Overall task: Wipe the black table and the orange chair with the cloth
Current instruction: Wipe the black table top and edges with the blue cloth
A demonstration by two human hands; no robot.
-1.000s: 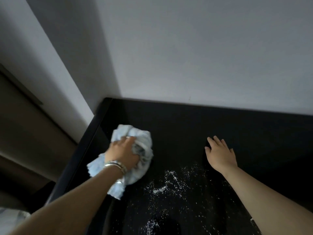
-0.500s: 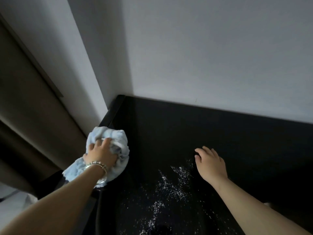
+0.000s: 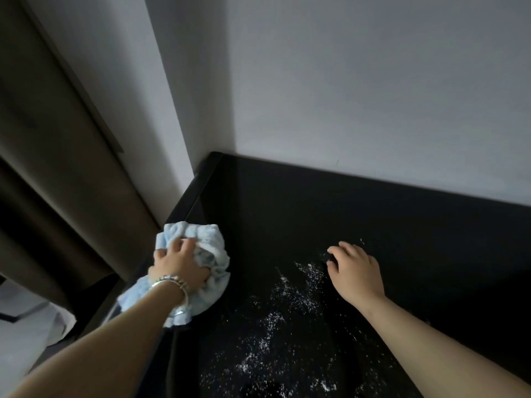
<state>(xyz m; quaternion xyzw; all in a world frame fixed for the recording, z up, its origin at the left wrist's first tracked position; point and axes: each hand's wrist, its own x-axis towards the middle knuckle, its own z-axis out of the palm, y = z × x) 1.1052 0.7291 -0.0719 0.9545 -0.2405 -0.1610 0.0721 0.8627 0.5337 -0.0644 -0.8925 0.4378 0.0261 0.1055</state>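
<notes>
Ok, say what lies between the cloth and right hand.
Head view: bare black table beside the blue cloth, then white powder nearer the right hand.

Glossy black table [image 3: 287, 202] in wall corner, white specks [image 3: 273, 320] scattered on it, light blue cloth [image 3: 214, 248] bunched at its left edge, gripped by left hand [image 3: 179, 261]

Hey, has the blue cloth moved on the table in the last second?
Yes. The cloth, gripped by the left hand, slid left, away from the white powder, and now overlaps the left edge of the black table.
</notes>
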